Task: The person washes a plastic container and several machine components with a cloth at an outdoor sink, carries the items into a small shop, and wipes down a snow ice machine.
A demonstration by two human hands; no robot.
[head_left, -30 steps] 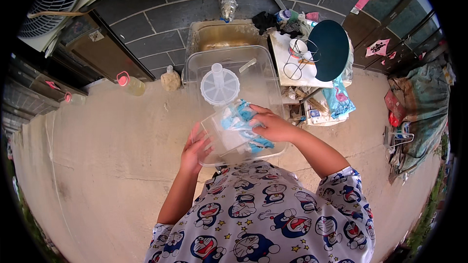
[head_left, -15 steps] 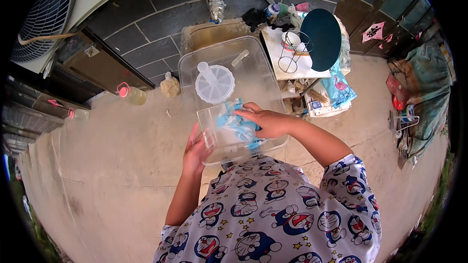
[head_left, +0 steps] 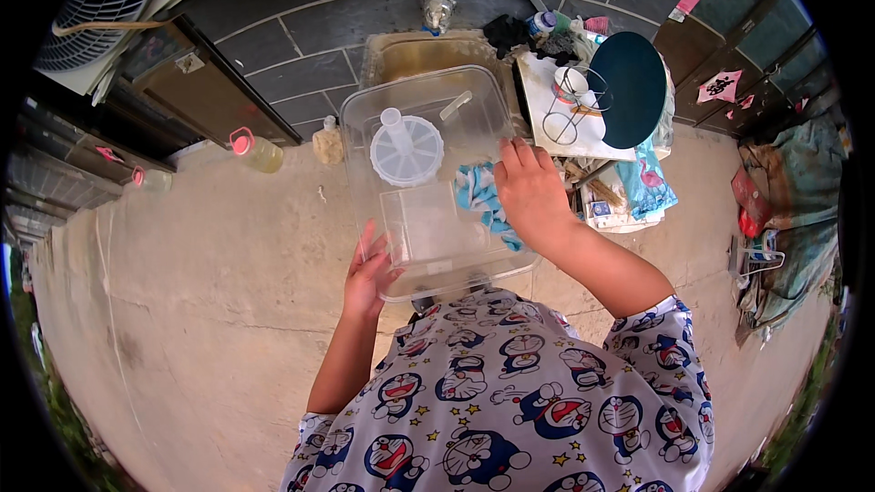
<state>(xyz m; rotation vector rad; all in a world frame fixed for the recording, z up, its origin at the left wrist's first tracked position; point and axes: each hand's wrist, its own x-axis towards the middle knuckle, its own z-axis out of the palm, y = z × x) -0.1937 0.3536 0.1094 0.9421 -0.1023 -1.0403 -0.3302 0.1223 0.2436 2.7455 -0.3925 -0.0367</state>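
A clear rectangular plastic box [head_left: 424, 223] is tilted over the near part of a large clear plastic tub [head_left: 497, 91]. My left hand [head_left: 367, 278] holds the box by its left side, the fingers partly seen through the plastic. At the box's right edge my right hand [head_left: 536, 193] holds a crumpled blue and white cloth [head_left: 478, 189]. Its fingers point away from me near the tub's right rim, and the thumb is hidden. Farther back in the tub lie a round white ribbed lid with a tube [head_left: 406, 151] and a small pale strip [head_left: 456, 106].
Behind the tub stands a brownish basin [head_left: 410, 56] against the tiled wall. At right, a cluttered stand [head_left: 588, 141] bears a wire rack, a cup and a dark round board [head_left: 629, 91]. Bottles with pink caps [head_left: 260, 155] stand on the floor at left. A draped cover [head_left: 793, 200] lies far right.
My right hand has moved right and away from me with the cloth, from the middle of the box to its right edge. My left hand stays at the box's left side.
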